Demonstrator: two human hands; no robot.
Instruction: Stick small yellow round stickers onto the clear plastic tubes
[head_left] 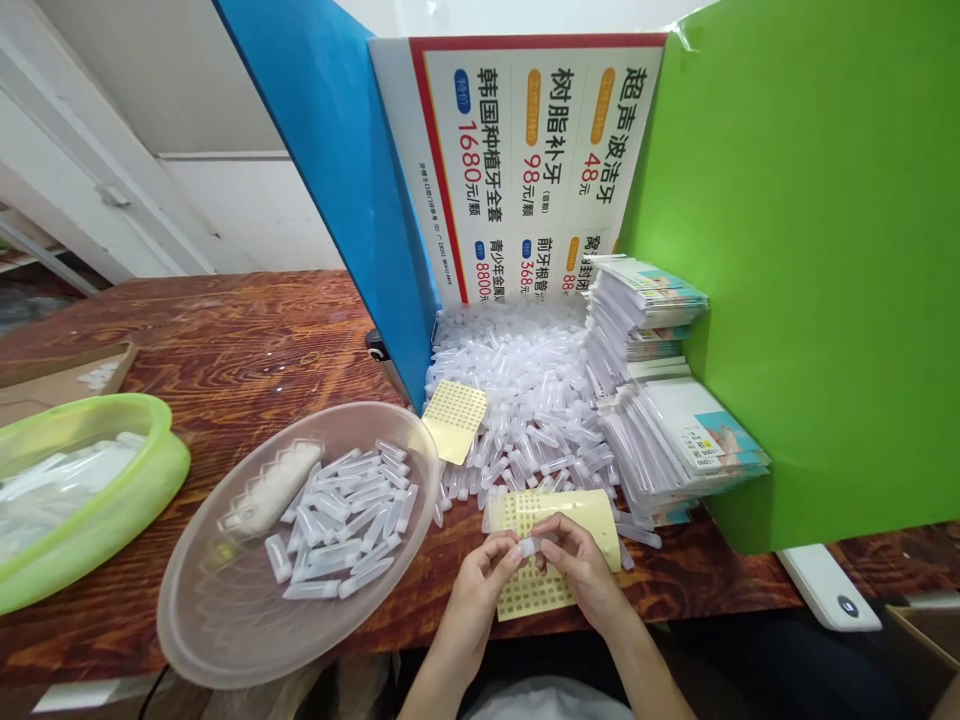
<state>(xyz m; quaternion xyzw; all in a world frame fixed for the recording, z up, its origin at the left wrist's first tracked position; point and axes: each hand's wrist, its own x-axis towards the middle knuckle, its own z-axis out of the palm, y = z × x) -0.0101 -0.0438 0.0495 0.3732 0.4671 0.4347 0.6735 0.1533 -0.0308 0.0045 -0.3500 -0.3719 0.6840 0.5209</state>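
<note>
Left hand [484,575] and right hand [577,562] together at a small whitish tube [529,547] above a yellow dotted sheet [525,602]

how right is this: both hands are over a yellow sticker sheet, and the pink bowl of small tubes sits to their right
Wrong side: the head view shows the pink bowl of small tubes to the left of the left hand and right hand, which are over a yellow sticker sheet.
</note>
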